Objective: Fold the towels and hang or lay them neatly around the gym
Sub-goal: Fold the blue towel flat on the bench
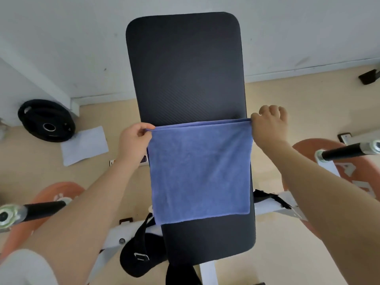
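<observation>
1. Both arms were stretched out forward over the bench pad (185, 68), bare forearms, with a bit of white sleeve (24, 268) showing at the left shoulder.
2. The left hand (134, 138) was pinching the top left corner of the blue towel (200, 173) between thumb and fingers, knuckles turned outward.
3. The right hand (269, 122) was doing the same at the top right corner, fingers curled into a loose fist around the edge.
4. The towel was pulled taut between the 2 hands. It looked doubled over at the top edge and hung flat across the lower half of the dark pad, with its bottom edge stopping short of the pad's near end.
5. Count-wise: 1 towel and 1 bench.
6. There were 2 black bar handles, 1 on the left (41, 209) and 1 on the right (345, 152).
7. I saw 2 orange plates, left (51, 192) and right (308, 149).
8. 1 black weight plate (46, 120) leaned by the wall, just beside 1 white sheet (84, 145) lying on the tan floor (287, 95).
</observation>
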A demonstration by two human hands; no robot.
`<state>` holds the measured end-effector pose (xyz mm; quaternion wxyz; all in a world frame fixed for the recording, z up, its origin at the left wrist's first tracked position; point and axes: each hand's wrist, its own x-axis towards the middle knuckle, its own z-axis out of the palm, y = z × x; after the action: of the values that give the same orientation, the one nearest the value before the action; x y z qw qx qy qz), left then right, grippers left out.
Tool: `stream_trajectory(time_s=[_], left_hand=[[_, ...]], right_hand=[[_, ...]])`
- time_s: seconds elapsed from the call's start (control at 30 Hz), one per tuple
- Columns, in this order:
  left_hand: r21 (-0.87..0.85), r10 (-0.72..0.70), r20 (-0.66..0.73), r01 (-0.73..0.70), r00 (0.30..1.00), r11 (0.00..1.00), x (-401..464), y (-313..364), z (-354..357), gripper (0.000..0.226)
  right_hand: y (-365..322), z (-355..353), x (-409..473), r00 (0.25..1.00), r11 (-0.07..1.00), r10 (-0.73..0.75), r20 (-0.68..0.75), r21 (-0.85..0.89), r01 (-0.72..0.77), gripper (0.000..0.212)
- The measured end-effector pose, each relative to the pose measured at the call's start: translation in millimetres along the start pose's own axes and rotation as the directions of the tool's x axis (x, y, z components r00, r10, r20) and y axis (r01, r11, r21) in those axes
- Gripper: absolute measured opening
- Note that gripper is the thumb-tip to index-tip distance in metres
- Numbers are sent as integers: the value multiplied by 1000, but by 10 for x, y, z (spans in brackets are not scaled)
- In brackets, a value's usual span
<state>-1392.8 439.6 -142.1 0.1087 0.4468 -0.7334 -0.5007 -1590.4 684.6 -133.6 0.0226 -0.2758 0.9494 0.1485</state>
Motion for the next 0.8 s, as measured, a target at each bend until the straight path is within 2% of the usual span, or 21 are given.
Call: stream_trajectory(time_s=[0.07,0.13,0.23,0.3,0.33,0.37,0.4,0.43,0.47,0.5,0.53,0.57,0.6,0.67,0.8], left_hand=[[43,67,-13,-66,998,997,112,90,64,21],[77,106,-32,-103,994,992,224,162,142,20],[185,163,-85,-145,983,972,356,215,256,26],[316,240,-152,-183,959,931,343,212,339,37],[419,334,-175,-238,926,877,282,221,406,39],[498,455,-138,-336,880,799,196,236,499,38],[530,570,-32,-469,821,706,107,253,630,36],[531,659,133,-615,740,583,30,255,789,36],[541,709,320,-736,628,408,-18,231,959,38],[568,693,480,-792,539,222,-20,187,1110,40],[618,623,579,-782,526,86,21,150,1213,44],[680,545,607,-733,579,21,84,150,1251,51],[722,467,612,-692,639,1,148,162,1246,59],[734,423,623,-678,658,-27,256,126,1214,67],[748,450,597,-664,664,-11,268,142,1212,69]], right_hand=[[26,-19,213,996,988,92,-19,130,-89,28],[39,-57,398,979,914,203,32,351,-201,27],[24,-23,537,941,615,268,204,716,-331,24],[-29,34,519,932,456,265,248,819,-348,29],[-54,59,493,929,400,262,260,847,-350,36],[-72,77,468,923,339,265,279,869,-360,44],[-80,117,463,912,283,278,302,882,-378,51],[-77,140,461,892,232,290,346,879,-416,54],[-75,167,460,873,197,290,391,869,-455,50],[-60,209,468,860,181,270,432,855,-486,37],[-45,239,460,851,185,254,460,840,-510,18],[-25,256,448,853,197,247,460,838,-509,21],[3,265,439,861,218,244,446,840,-497,33],[70,231,393,892,256,262,370,864,-433,37],[126,0,167,948,333,256,192,903,-273,17]])
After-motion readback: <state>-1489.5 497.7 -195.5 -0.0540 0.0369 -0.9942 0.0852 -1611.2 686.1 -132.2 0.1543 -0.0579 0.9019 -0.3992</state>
